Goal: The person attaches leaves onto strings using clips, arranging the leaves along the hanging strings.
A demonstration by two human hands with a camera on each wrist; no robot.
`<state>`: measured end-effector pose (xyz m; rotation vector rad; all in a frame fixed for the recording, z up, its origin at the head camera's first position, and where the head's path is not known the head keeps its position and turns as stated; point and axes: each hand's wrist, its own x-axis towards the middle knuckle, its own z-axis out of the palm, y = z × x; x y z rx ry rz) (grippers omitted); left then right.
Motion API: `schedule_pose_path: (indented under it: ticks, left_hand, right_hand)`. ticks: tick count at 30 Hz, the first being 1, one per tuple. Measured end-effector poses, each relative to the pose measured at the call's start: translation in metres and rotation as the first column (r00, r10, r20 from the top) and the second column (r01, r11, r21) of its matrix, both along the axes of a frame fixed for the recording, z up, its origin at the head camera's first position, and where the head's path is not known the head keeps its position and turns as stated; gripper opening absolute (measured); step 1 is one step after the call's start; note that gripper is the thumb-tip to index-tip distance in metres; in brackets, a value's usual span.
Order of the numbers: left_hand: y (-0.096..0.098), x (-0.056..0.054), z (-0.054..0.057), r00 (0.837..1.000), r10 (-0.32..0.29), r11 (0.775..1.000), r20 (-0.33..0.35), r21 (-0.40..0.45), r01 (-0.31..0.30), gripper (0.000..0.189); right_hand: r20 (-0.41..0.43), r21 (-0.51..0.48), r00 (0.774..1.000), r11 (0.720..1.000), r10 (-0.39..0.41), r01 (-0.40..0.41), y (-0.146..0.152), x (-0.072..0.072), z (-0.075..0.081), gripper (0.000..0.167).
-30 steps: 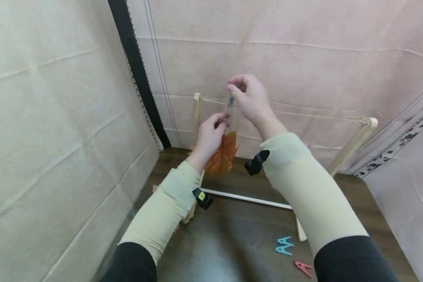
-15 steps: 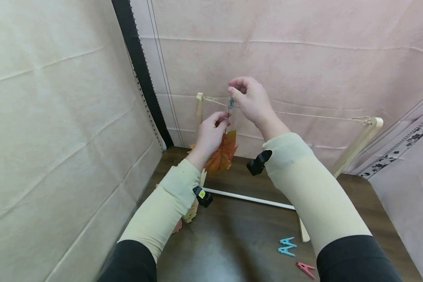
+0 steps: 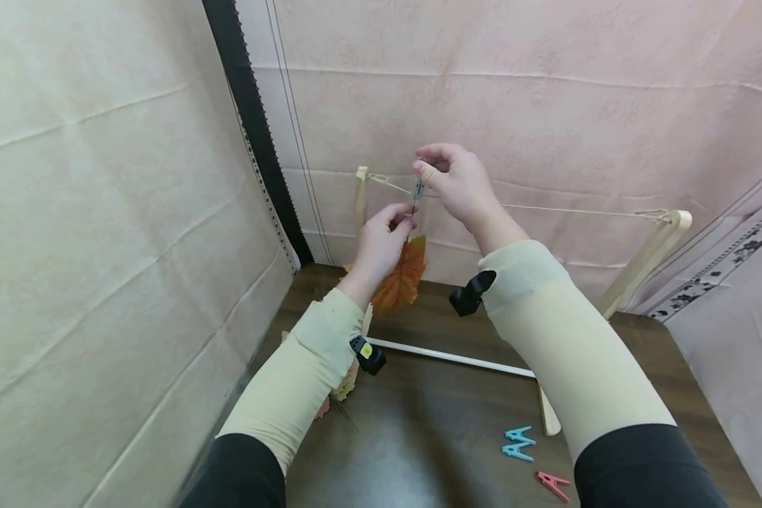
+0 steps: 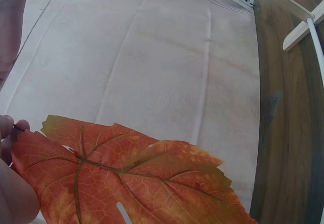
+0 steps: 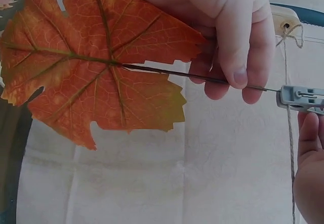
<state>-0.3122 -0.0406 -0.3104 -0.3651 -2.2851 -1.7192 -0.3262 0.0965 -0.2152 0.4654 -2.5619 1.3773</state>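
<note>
Farthest left, some pale leaves (image 3: 345, 384) lie on the table (image 3: 406, 451), partly behind the left sleeve (image 3: 292, 388). Above, the left post (image 3: 361, 197) holds one end of the string (image 3: 565, 209). The left hand (image 3: 379, 243) pinches the stem (image 5: 169, 72) of the orange leaf (image 3: 406, 275), which hangs just below the fingers, in front of the back wall. That hand is the nearer to the leaf. The stem runs up, nearly upright, in line with the grey clip (image 3: 418, 188); its tip meets the clip's mouth right at the string — whether it is gripped there, I can't tell.

The leaf looks broad and toothed, red-orange going greenish at the edge, with dark veins and small slits.

Next, the right hand (image 3: 460, 185) grasps the clip's upper end in its fingertips, above the string. Farther right are two blue pegs (image 3: 517, 451), a red one (image 3: 552, 485) — then the right post (image 3: 648, 261).
</note>
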Motion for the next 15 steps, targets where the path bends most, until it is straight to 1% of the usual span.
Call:
schedule_pose_path:
  ticks: [4, 9, 12, 15]
  left_hand:
    - [0.000, -0.001, 0.000, 1.000, 0.003, 1.000, -0.003, 0.027, -0.003, 0.019]
    - [0.001, 0.000, -0.003, 1.000, 0.005, 1.000, 0.019, 0.002, -0.005, 0.020]
    - [0.002, 0.002, -0.003, 1.000, 0.013, 1.000, 0.002, -0.003, -0.013, 0.022]
    - [0.003, 0.004, -0.001, 0.999, 0.028, 0.999, -0.040, 0.024, -0.027, 0.023]
  right_hand:
    - [0.013, 0.008, 1.000, 1.000, 0.006, -0.006, 0.001, -0.001, 0.001, 0.041]
    - [0.029, 0.020, 0.999, 1.000, 0.017, -0.017, 0.006, 0.002, 0.001, 0.046]
    - [0.030, 0.054, 0.999, 0.998, 0.012, -0.014, 0.011, 0.002, 0.001, 0.049]
    - [0.027, 0.098, 1.000, 0.995, -0.003, 0.001, 0.016, 0.002, 0.004, 0.053]
